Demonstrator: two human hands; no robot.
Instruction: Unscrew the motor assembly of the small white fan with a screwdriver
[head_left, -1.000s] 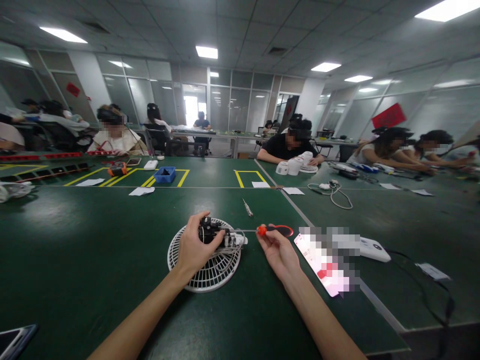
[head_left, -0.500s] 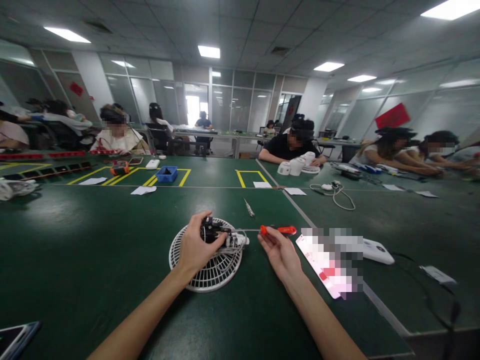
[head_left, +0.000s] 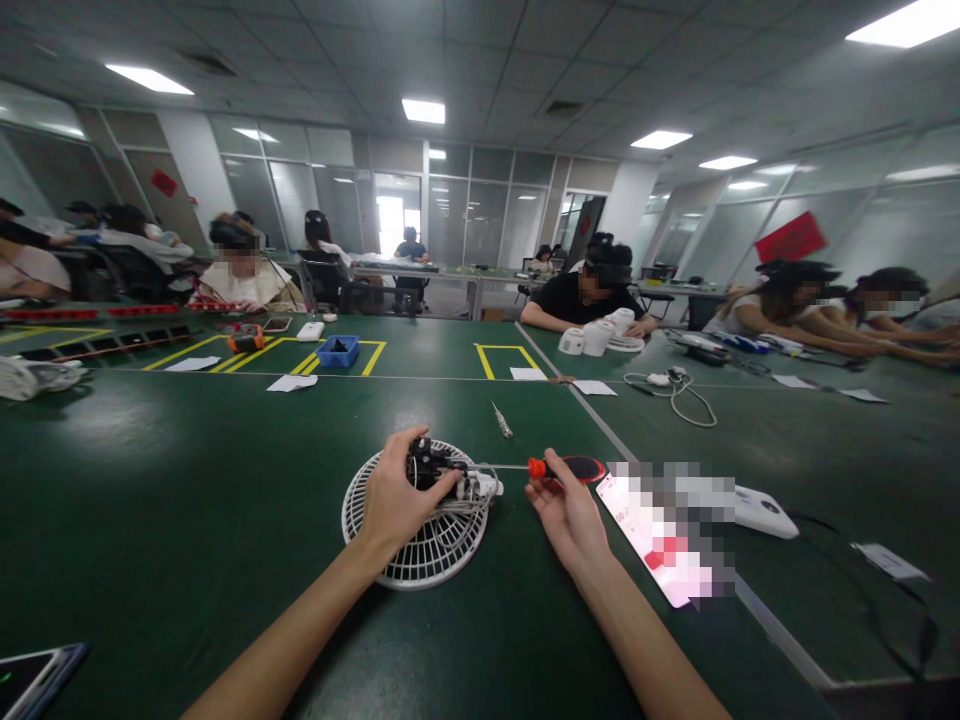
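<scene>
My left hand (head_left: 394, 495) is closed around a small black fan motor with white wiring (head_left: 442, 474), held over a white round fan grille (head_left: 420, 550) that lies flat on the green table. My right hand (head_left: 564, 512) pinches the handle of a red and black screwdriver (head_left: 562, 467). The screwdriver's thin shaft points left and its tip meets the motor assembly.
A second small screwdriver (head_left: 502, 420) lies beyond the grille. A blurred phone (head_left: 660, 535) and a white device (head_left: 765, 512) lie right of my right hand. Another phone (head_left: 34, 678) sits at the bottom left corner. A blue bin (head_left: 337, 350) and several seated people are across the table.
The view has shifted slightly. My right hand keeps its hold on the screwdriver at the motor, with the handle turned a little. My left hand stays on the motor.
</scene>
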